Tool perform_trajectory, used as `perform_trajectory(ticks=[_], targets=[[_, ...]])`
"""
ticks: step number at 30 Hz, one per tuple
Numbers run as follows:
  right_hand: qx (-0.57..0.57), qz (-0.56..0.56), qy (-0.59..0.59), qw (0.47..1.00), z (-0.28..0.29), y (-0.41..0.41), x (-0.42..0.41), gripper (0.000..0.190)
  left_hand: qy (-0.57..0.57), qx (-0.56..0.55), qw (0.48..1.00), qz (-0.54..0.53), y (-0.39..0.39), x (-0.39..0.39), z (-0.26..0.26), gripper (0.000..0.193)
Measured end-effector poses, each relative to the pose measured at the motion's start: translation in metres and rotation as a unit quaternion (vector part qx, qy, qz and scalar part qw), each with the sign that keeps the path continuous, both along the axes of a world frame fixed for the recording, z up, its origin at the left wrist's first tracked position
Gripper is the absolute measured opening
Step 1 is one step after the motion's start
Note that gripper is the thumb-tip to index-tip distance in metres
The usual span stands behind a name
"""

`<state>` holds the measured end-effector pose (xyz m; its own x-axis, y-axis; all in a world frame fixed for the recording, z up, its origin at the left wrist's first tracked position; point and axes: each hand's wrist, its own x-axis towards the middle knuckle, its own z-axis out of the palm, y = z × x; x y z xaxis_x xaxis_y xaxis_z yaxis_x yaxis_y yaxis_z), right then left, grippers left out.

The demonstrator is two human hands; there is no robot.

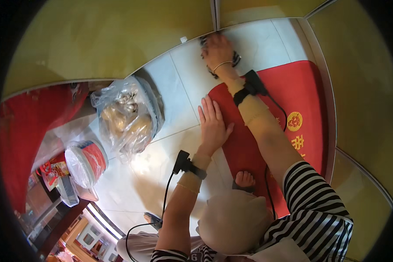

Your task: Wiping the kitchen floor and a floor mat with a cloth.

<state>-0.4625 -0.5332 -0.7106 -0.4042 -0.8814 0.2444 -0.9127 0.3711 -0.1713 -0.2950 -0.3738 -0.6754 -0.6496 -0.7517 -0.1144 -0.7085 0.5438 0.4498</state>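
My right hand [218, 52] reaches far forward to the foot of a yellow-green cabinet panel [117, 39]. It presses a bunched, dark striped cloth [236, 59] onto the pale floor tiles [186, 70]; most of the cloth is hidden under the palm, and the hand is slightly blurred. Closer to me, my left hand [212, 126] is spread flat and holds nothing. Its fingers point forward over the tiles, and its thumb side overlaps the edge of a red floor mat [301, 88] with yellow writing and a round emblem.
Left of my hands stands a plastic-lined container [158, 113] holding garlic bulbs [129, 101] and other produce. A lidded tub [81, 163] is behind it, near a red cloth [26, 131]. Cabinet panels [357, 82] close in the right side. Cables trail from both wrists.
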Motion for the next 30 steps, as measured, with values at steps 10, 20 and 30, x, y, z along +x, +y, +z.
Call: perform_trajectory(ticks=[10,20,30], targets=[[-0.01,0.486,-0.322,0.812,-0.009,0.143,0.13,0.021,0.235,-0.069,0.95,0.193,-0.025,0.1,0.038,0.025],[-0.113,-0.063,-0.001,0.992,-0.01,0.029,-0.057,0.043,0.63,0.401,0.524,0.409,-0.015,0.133,0.025,0.042],[-0.03,0.395,-0.114,0.911,-0.004,-0.032,0.114,0.046,0.65,0.378,0.423,0.505,-0.049,0.158,0.035,0.038]])
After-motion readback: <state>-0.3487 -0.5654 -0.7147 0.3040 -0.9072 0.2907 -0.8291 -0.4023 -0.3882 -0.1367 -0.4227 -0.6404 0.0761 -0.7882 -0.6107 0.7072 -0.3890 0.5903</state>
